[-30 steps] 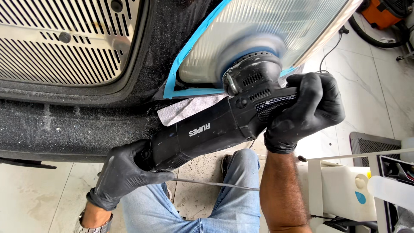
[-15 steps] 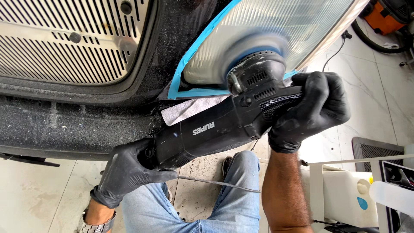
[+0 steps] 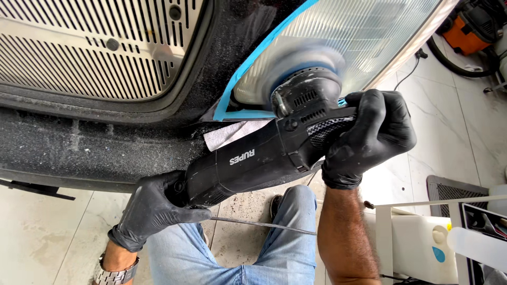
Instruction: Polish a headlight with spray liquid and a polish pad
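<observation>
Both gloved hands hold a black rotary polisher [image 3: 264,158] against a car's ribbed headlight lens [image 3: 338,37]: the left hand [image 3: 153,208] has its grip closed around the rear handle where the power cord [image 3: 264,225] leaves the tool, and the right hand [image 3: 369,134] has its grip closed over the front of the body just behind the head. The spinning pad [image 3: 301,66] is a blur pressed on the lower left part of the lens, close to the blue masking tape [image 3: 253,63] that borders it. I judge 3 risks. The pad could ride over the tape edge, tear it and scuff the black bodywork [image 3: 105,148] beside it, since the pad sits so near that border. Dwelling in 1 spot or tilting the pad could overheat the plastic lens. The cord trails across the jeans [image 3: 274,253] by the knees and could snag, jerking the tool. The white cloth [image 3: 227,134] tucked under the lens could be caught by the pad
</observation>
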